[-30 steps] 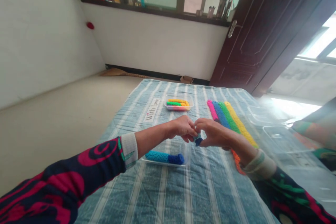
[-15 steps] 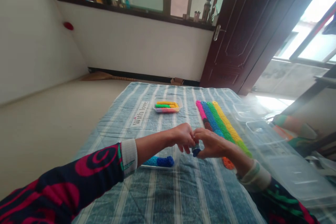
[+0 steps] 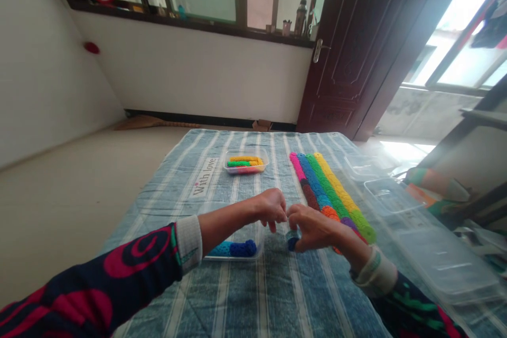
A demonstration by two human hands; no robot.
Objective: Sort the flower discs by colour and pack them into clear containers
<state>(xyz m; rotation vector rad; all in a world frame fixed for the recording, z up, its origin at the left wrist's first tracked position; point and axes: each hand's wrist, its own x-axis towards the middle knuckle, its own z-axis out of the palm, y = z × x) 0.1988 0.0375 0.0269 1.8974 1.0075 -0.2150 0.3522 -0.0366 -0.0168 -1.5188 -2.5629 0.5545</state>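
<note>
Head: "With love" txt (image 3: 204, 176) beyond L hand (image 3: 271, 206)

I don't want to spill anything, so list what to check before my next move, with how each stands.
1. Right hand gripping the small blue piece: ok.
2. Left hand free of anything: cannot tell, fingers curled.
3. Near tub upright: ok, blue roll inside.
4. Far tub upright: ok.
5. Coloured rows fully in view: not ok, the right hand and wrist cover part.
</note>
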